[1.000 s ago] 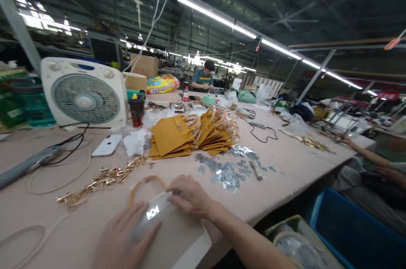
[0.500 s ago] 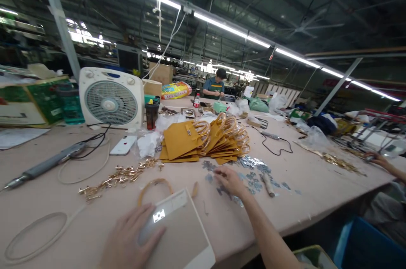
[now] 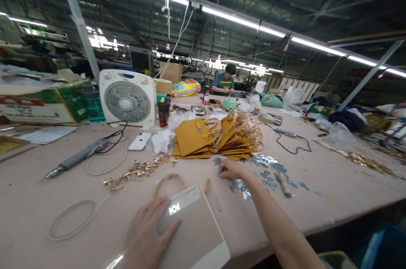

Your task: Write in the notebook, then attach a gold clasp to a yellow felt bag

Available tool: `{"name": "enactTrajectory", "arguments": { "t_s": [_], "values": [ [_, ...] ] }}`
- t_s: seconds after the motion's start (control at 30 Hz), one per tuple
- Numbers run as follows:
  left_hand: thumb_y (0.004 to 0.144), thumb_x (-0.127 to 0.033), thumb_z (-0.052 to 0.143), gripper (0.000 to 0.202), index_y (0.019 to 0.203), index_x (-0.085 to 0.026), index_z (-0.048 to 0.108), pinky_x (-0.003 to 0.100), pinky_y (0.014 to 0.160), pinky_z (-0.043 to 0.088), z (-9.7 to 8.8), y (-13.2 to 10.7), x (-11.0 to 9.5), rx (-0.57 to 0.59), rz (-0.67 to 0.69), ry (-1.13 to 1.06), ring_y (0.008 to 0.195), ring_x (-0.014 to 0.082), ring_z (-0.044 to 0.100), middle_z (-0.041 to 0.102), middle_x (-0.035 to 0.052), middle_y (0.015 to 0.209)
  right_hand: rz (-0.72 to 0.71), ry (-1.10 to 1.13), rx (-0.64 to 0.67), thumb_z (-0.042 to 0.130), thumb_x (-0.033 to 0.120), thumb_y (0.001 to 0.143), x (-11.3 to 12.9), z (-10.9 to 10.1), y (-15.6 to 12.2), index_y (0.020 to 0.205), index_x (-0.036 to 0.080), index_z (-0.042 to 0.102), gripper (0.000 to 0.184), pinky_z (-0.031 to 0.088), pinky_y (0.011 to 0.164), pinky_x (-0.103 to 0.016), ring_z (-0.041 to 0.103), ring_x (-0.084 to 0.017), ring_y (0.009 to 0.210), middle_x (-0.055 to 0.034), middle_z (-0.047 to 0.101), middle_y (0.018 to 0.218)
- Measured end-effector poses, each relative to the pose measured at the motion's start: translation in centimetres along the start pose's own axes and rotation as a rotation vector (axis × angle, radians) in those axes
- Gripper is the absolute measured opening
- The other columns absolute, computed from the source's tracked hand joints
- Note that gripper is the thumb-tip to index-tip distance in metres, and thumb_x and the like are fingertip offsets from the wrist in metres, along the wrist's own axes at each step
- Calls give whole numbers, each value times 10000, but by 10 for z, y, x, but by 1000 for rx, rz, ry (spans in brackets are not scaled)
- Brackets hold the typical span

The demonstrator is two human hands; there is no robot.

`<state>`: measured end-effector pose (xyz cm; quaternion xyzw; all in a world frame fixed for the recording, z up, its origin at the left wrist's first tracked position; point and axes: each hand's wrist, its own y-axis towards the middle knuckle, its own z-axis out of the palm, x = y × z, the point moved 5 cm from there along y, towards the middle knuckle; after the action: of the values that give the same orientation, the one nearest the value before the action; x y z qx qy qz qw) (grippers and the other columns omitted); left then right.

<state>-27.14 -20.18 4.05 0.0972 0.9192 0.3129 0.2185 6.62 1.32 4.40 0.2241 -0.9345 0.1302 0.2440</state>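
My left hand (image 3: 149, 231) lies flat with fingers spread on a beige bag (image 3: 193, 229) at the table's near edge; the bag has a small silver plate (image 3: 174, 209) and a tan loop handle (image 3: 169, 180). My right hand (image 3: 230, 169) reaches forward to the near edge of a scatter of small silver metal pieces (image 3: 263, 171), fingers curled down and pinched on them; what they hold is too small to see. A pile of gold metal fittings (image 3: 139, 169) lies to the left of that hand.
A stack of mustard-yellow bags (image 3: 218, 135) with ring handles sits mid-table. Behind are a white fan (image 3: 127, 99), a dark cup (image 3: 163, 112), a phone (image 3: 139, 141) and an electric screwdriver (image 3: 78, 158) with cord. A person (image 3: 225, 79) works at the far end.
My right hand left the beige bag and reached forward to the silver metal pieces. My left hand stayed on the bag. The view swung left.
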Motion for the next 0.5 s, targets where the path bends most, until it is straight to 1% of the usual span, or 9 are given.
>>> {"name": "enactTrajectory", "arguments": {
  "t_s": [0.17,0.27,0.33,0.4,0.47,0.5],
  "values": [
    [885,-495,746,498,1320,-265,670,522,1060,532,-9,-2,-6,81,-65,-26,1236,308,599,706,57,1336,19,-106,-31,739,157,741,10,7,-4,803,183,777,77,444,700,-243,649,-184,790,-40,757,836],
    [863,-416,787,509,1326,-251,655,540,1096,502,-19,-2,-15,121,-93,-22,1285,321,556,679,71,1370,35,-156,-72,718,156,778,14,12,-7,791,185,745,41,424,718,-269,637,-203,810,-56,739,838],
    [845,-323,803,489,1302,-232,656,557,1132,465,-24,2,-27,148,-91,-8,1340,338,500,643,81,1412,52,-174,-102,706,145,785,17,14,-9,784,188,724,47,405,714,-282,629,-207,799,-59,727,829],
    [837,-207,780,464,1283,-218,653,528,1151,450,-25,10,-46,192,-68,-28,1349,323,479,627,80,1416,70,-173,-133,691,119,778,20,16,-11,812,197,720,89,398,719,-286,633,-204,791,-51,727,830],
    [837,-162,764,463,1281,-210,643,474,1124,475,-18,22,-66,256,-45,-84,1284,289,515,643,74,1354,83,-156,-168,681,102,763,22,17,-14,834,209,723,135,404,741,-288,645,-202,800,-41,729,831],
    [837,-183,775,456,1273,-204,643,456,1093,496,-12,28,-75,290,-45,-107,1238,281,538,655,73,1304,84,-143,-188,678,103,758,24,17,-15,830,215,722,141,410,754,-290,650,-203,809,-38,730,831]
  ]
}}
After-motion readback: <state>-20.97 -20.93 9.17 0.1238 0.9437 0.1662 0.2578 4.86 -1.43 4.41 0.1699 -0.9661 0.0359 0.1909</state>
